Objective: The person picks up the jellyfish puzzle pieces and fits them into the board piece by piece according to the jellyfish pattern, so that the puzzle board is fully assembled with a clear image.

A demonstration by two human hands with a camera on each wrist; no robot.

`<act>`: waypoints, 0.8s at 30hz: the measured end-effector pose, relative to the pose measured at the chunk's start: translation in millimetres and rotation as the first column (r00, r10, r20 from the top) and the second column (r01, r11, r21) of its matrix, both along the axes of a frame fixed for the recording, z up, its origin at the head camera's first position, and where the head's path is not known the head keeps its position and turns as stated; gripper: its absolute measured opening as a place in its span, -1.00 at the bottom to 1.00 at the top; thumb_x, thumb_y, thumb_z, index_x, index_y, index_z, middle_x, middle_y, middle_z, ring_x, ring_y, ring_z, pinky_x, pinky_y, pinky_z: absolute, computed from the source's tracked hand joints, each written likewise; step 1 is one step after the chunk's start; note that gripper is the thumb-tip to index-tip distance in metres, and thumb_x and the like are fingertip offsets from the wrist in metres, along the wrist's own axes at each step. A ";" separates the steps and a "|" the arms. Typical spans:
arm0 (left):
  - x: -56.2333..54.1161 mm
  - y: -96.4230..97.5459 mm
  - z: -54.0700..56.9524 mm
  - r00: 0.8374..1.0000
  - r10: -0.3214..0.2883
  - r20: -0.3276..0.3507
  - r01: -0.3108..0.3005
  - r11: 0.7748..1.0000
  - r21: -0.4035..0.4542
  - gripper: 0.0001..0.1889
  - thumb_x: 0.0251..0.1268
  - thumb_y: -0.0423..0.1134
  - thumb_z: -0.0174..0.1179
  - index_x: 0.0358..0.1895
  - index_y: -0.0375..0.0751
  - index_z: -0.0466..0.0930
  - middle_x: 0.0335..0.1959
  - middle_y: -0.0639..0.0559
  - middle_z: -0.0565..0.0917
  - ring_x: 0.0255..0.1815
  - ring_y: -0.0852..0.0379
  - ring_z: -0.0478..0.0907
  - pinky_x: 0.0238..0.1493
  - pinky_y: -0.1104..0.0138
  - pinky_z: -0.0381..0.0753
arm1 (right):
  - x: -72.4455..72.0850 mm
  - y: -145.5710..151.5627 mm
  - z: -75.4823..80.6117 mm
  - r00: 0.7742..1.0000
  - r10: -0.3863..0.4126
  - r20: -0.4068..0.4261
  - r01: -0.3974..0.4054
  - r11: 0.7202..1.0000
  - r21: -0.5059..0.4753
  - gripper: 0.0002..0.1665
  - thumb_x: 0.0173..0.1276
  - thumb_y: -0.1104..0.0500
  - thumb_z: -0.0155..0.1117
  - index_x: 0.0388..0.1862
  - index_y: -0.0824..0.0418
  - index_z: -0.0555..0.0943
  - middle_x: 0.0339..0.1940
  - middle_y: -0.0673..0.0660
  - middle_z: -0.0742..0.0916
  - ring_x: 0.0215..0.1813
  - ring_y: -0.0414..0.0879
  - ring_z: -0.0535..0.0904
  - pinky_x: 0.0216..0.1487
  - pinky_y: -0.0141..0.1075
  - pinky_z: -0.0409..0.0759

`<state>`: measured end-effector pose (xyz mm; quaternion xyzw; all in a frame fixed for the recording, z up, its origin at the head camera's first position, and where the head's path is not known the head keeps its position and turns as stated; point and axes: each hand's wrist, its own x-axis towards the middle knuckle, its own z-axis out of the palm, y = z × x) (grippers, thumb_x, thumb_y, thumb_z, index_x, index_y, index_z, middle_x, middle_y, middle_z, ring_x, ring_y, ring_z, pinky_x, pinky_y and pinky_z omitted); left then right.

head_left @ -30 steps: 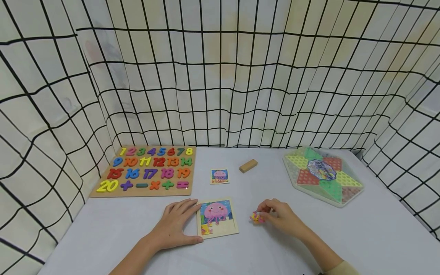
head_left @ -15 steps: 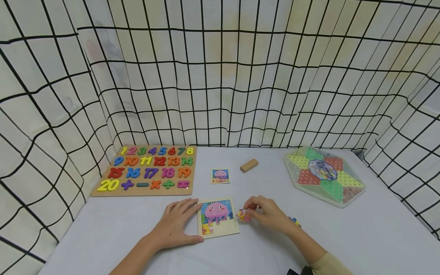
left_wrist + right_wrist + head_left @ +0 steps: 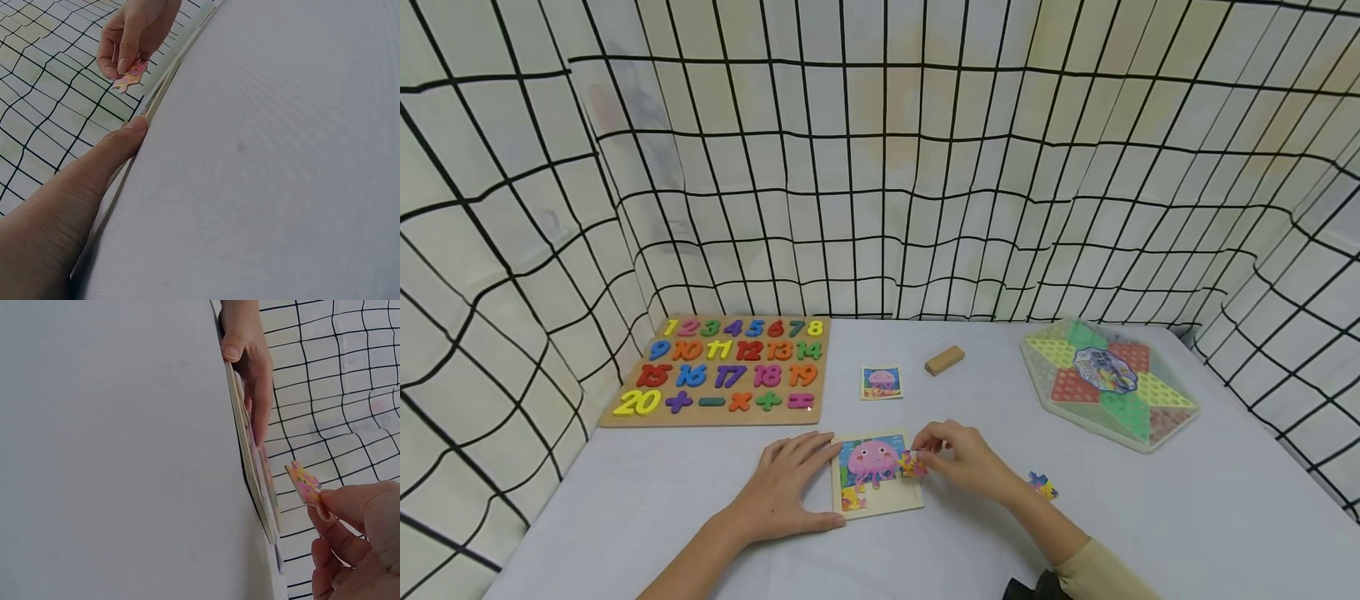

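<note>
My left hand (image 3: 778, 492) spans the left side of a small wooden jigsaw board (image 3: 889, 498), thumb at its lower left corner and straight fingertips at the upper left. A pink jellyfish picture fills the board's upper part, with a yellow bit at lower left; bare wood shows at the lower right. Between thumb and fingers my right hand (image 3: 966, 462) pinches a pink and yellow jigsaw piece (image 3: 913, 465), which overlaps the board's right edge in the head view. The right wrist view shows that piece (image 3: 305, 484) held tilted above the board.
Another jigsaw piece (image 3: 1042, 485) lies beside the right forearm. Behind the board are a jellyfish picture card (image 3: 881, 383) and a wooden block (image 3: 944, 361). A number board (image 3: 715, 420) lies at back left, a clear hexagonal game box (image 3: 1105, 387) at back right. Black-lined netting (image 3: 887, 196) surrounds the table.
My right hand has carried the jigsaw piece leftward from the cloth to over the board's right edge. The other piece by the forearm has come into view. My left hand stays put.
</note>
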<state>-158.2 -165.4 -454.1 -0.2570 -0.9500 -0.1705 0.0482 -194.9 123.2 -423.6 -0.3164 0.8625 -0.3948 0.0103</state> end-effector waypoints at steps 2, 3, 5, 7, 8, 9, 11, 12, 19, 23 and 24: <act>0.0 -0.1 0.2 1.000 -0.001 -0.001 0.001 1.000 0.000 0.02 -0.21 0.60 -0.06 0.34 0.01 0.27 0.35 0.04 0.24 0.35 -0.01 0.09 0.21 -0.10 0.04 | -0.1 -2.5 -0.2 1.000 0.008 -0.006 -0.008 1.000 -0.002 -0.94 0.25 0.23 0.24 -0.30 0.09 0.59 -0.41 -0.20 0.60 -0.29 -0.25 0.45 -0.20 -0.33 0.43; 0.1 -0.1 0.3 1.000 -0.001 -0.001 0.001 1.000 0.001 0.02 -0.21 0.60 -0.06 0.34 0.01 0.27 0.35 0.04 0.24 0.35 -0.02 0.09 0.21 -0.10 0.03 | 0.0 -4.0 0.1 1.000 0.015 -0.007 -0.015 1.000 -0.004 -0.94 0.25 0.24 0.24 -0.30 0.09 0.59 -0.41 -0.19 0.60 -0.29 -0.24 0.45 -0.20 -0.33 0.43; 0.1 -0.3 0.5 1.000 -0.001 0.000 0.001 1.000 0.003 0.02 -0.21 0.60 -0.05 0.34 0.01 0.26 0.35 0.04 0.24 0.35 -0.01 0.08 0.21 -0.10 0.03 | 0.4 -6.6 0.1 0.999 0.036 -0.017 -0.036 0.999 -0.011 -0.94 0.25 0.25 0.24 -0.30 0.11 0.59 -0.39 -0.17 0.61 -0.28 -0.24 0.44 -0.21 -0.33 0.43; 0.1 -0.4 0.7 1.000 0.000 0.001 0.000 1.000 0.002 0.02 -0.21 0.60 -0.05 0.34 0.02 0.26 0.35 0.04 0.24 0.35 -0.01 0.08 0.21 -0.09 0.03 | 1.0 -9.1 0.0 0.998 0.051 -0.024 -0.051 0.999 -0.012 -0.95 0.25 0.24 0.23 -0.30 0.13 0.59 -0.38 -0.15 0.61 -0.28 -0.23 0.43 -0.20 -0.32 0.44; 0.2 -0.4 0.7 1.000 0.000 0.002 0.000 1.000 0.003 0.02 -0.21 0.60 -0.05 0.34 0.02 0.26 0.35 0.04 0.24 0.35 -0.01 0.08 0.21 -0.09 0.03 | 1.2 -10.5 -0.2 0.998 0.059 -0.024 -0.059 0.998 -0.014 -0.95 0.25 0.23 0.23 -0.30 0.14 0.59 -0.38 -0.15 0.62 -0.28 -0.23 0.43 -0.20 -0.31 0.44; 0.2 -0.4 0.8 1.000 0.001 0.003 -0.001 1.000 0.003 0.02 -0.21 0.60 -0.05 0.34 0.02 0.26 0.35 0.05 0.24 0.35 -0.01 0.08 0.21 -0.09 0.03 | 1.5 -12.1 -0.1 0.998 0.064 -0.023 -0.064 0.998 -0.014 -0.96 0.26 0.23 0.23 -0.30 0.15 0.59 -0.39 -0.15 0.61 -0.28 -0.22 0.43 -0.20 -0.30 0.45; 0.3 -0.4 0.8 1.000 0.000 0.002 0.000 1.000 0.003 0.02 -0.21 0.60 -0.06 0.34 0.02 0.26 0.35 0.05 0.24 0.35 -0.01 0.08 0.21 -0.09 0.03 | 2.0 -15.3 -0.3 0.998 0.068 -0.015 -0.068 0.998 -0.007 -0.95 0.27 0.21 0.22 -0.30 0.15 0.59 -0.40 -0.16 0.61 -0.28 -0.23 0.43 -0.20 -0.29 0.45; 0.4 -0.4 0.9 1.000 -0.001 0.001 0.001 1.000 0.003 0.02 -0.21 0.60 -0.06 0.34 0.02 0.26 0.35 0.05 0.24 0.35 -0.01 0.08 0.21 -0.09 0.03 | 2.2 -16.9 -0.6 0.998 0.065 -0.008 -0.065 0.998 0.000 -0.95 0.27 0.20 0.22 -0.30 0.15 0.59 -0.41 -0.17 0.60 -0.28 -0.23 0.43 -0.20 -0.30 0.45; 0.3 -0.2 0.5 1.000 -0.004 0.001 0.004 1.000 0.007 0.01 -0.20 0.60 -0.06 0.34 0.03 0.26 0.35 0.05 0.25 0.35 -0.01 0.09 0.21 -0.10 0.04 | 4.4 -26.8 -2.9 0.996 0.085 0.017 -0.085 0.996 0.008 -0.95 0.26 0.22 0.24 -0.29 0.12 0.60 -0.43 -0.17 0.59 -0.30 -0.25 0.43 -0.23 -0.35 0.46; 0.1 -0.4 0.2 1.000 -0.004 0.005 0.004 1.000 0.008 0.02 -0.20 0.60 -0.06 0.34 0.02 0.26 0.35 0.05 0.25 0.35 -0.01 0.08 0.21 -0.10 0.03 | 5.9 -31.3 -4.4 0.994 0.110 0.028 -0.109 0.994 -0.008 -0.96 0.27 0.20 0.23 -0.31 0.14 0.60 -0.43 -0.16 0.59 -0.30 -0.24 0.43 -0.23 -0.36 0.45; 0.0 -0.4 0.1 1.000 -0.004 0.005 0.004 1.000 0.009 0.02 -0.20 0.60 -0.06 0.34 0.02 0.27 0.35 0.05 0.25 0.35 -0.01 0.08 0.21 -0.10 0.03 | 6.2 -32.4 -4.7 0.993 0.111 0.037 -0.111 0.994 -0.009 -0.96 0.27 0.20 0.23 -0.31 0.14 0.59 -0.44 -0.17 0.59 -0.30 -0.23 0.43 -0.23 -0.37 0.45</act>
